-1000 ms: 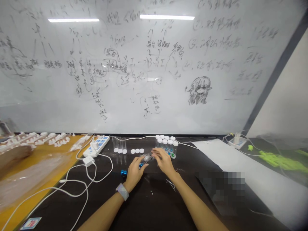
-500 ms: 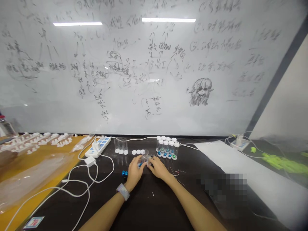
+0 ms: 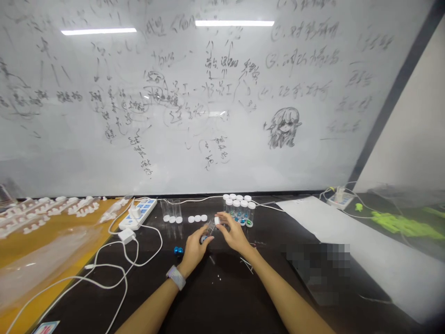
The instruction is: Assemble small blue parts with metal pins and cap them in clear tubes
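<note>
My left hand [image 3: 195, 246] is closed around a clear plastic tube [image 3: 210, 227], held tilted above the dark table, with something bluish at its lower end. At the tube's upper end, the thumb and fingers of my right hand [image 3: 233, 232] pinch a white cap [image 3: 217, 220]. Whether the cap is seated on the tube I cannot tell. Shiny blue balls [image 3: 178, 251] lie just left of my left hand. Three loose white caps [image 3: 198, 218] sit in a row beyond my hands. Left of them stand clear tubes [image 3: 172, 211] with white bottoms.
Several white-capped tubes [image 3: 239, 208] with blue and green contents stand behind my right hand. Thin white sticks [image 3: 246, 265] lie by my right forearm. A power strip [image 3: 142, 213] and looping white cables are at left. White paper [image 3: 333, 234] spans the right side.
My right hand has risen slightly from beside the tube to its upper end, where the white cap now shows between its fingers. The left hand keeps the tube. The camera view has shifted a little.
</note>
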A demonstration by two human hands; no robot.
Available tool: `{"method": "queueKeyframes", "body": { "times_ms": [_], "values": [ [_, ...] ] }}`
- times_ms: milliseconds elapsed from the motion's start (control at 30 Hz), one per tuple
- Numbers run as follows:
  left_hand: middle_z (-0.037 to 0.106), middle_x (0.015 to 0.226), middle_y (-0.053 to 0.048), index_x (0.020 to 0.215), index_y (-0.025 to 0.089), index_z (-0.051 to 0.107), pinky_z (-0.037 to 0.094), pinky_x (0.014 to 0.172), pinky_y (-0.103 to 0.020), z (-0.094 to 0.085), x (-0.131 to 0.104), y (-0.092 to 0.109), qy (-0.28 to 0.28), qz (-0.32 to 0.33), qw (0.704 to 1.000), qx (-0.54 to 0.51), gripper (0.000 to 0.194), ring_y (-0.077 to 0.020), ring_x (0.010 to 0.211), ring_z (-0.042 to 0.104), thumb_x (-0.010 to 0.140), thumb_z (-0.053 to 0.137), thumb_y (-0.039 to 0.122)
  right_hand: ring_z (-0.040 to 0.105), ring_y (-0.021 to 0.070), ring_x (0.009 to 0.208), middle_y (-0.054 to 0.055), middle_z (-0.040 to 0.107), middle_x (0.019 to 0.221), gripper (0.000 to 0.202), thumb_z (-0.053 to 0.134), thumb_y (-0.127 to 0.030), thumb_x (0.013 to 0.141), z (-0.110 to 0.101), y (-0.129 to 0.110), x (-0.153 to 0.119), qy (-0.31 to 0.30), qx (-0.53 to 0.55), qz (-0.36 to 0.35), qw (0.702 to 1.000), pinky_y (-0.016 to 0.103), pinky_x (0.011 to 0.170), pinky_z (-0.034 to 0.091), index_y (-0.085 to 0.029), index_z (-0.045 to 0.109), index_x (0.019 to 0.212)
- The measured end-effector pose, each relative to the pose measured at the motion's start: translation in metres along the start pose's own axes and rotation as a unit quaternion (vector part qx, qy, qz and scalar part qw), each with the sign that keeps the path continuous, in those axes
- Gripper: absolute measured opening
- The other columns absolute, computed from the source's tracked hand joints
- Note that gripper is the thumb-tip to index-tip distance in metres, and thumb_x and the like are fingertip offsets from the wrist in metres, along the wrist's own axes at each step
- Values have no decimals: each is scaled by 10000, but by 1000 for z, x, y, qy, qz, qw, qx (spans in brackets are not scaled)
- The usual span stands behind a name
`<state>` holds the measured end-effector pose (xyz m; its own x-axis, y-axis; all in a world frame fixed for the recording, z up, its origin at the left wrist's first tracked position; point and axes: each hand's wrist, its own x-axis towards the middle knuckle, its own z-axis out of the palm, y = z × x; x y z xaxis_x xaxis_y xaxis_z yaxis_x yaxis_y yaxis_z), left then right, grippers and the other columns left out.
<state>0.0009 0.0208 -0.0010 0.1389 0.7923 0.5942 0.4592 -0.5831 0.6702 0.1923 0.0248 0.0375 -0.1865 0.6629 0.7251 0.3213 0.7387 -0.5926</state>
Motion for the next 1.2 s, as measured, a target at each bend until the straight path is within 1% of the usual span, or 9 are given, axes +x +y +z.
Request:
{"method": "queueKeyframes", "body": {
  "times_ms": [167,300,400,567,800,967,1067,1133,1200],
  "values": [
    [742,1115,-84,1254,226,630,587,889,-423,3,-2,4,-46,-15,997,-54,431,-254,999,716,841,685,338,575,232,1201,89,636,1268,308,481,-249,995,-3,-8,1,-5,-45,-64,997,439,1034,466,-253,604,1277],
    [754,1089,-68,1284,227,610,596,889,-412,2,-2,11,-75,-31,992,-92,457,-245,987,725,842,678,323,575,219,1205,81,633,1284,336,471,-225,1002,-1,-11,2,-8,-62,-93,994,433,1040,459,-275,599,1309],
    [756,1086,-65,1280,216,609,593,901,-405,2,-2,11,-83,-39,990,-110,442,-241,996,724,850,663,302,584,219,1193,82,646,1266,337,474,-225,1002,4,-12,2,7,-75,-95,993,437,1043,456,-272,604,1309],
    [745,1131,-77,1294,208,594,594,901,-435,5,-2,5,-80,-48,989,-116,452,-261,1019,717,854,646,302,593,226,1175,84,656,1249,326,471,-236,999,16,-15,2,28,-89,-85,992,445,1042,461,-260,623,1287],
    [742,1130,-93,1267,188,599,597,895,-449,7,-3,2,-72,-38,989,-122,419,-273,1008,721,852,620,243,592,228,1170,77,665,1228,316,462,-234,998,30,-14,2,44,-90,-84,991,445,1022,474,-264,636,1260],
    [744,1115,-96,1254,188,585,602,887,-434,5,-4,8,-71,-30,991,-113,385,-256,1015,719,870,569,200,561,226,1197,74,641,1255,330,449,-209,997,34,-17,-2,34,-95,-91,991,440,1042,458,-263,609,1281],
    [740,1127,-95,1226,192,587,605,877,-405,4,-5,8,-70,-22,992,-107,344,-243,1019,718,884,545,195,526,240,1238,93,573,1326,370,463,-219,986,35,-20,-8,19,-113,-69,991,435,1047,460,-264,556,1341],
    [738,1136,-86,1207,204,595,605,873,-391,4,-5,7,-63,-20,992,-108,329,-233,1011,722,885,531,180,561,251,1179,115,538,1337,448,518,-247,954,34,-20,-12,-6,-131,-44,990,415,976,513,-265,492,1401],
    [742,1126,-78,1194,215,608,605,874,-396,4,-5,6,-58,-24,993,-103,332,-232,999,726,867,564,181,604,246,1074,114,571,1253,532,541,-258,935,31,-17,-14,-36,-150,-34,987,400,904,546,-276,420,1453]
  ]
}}
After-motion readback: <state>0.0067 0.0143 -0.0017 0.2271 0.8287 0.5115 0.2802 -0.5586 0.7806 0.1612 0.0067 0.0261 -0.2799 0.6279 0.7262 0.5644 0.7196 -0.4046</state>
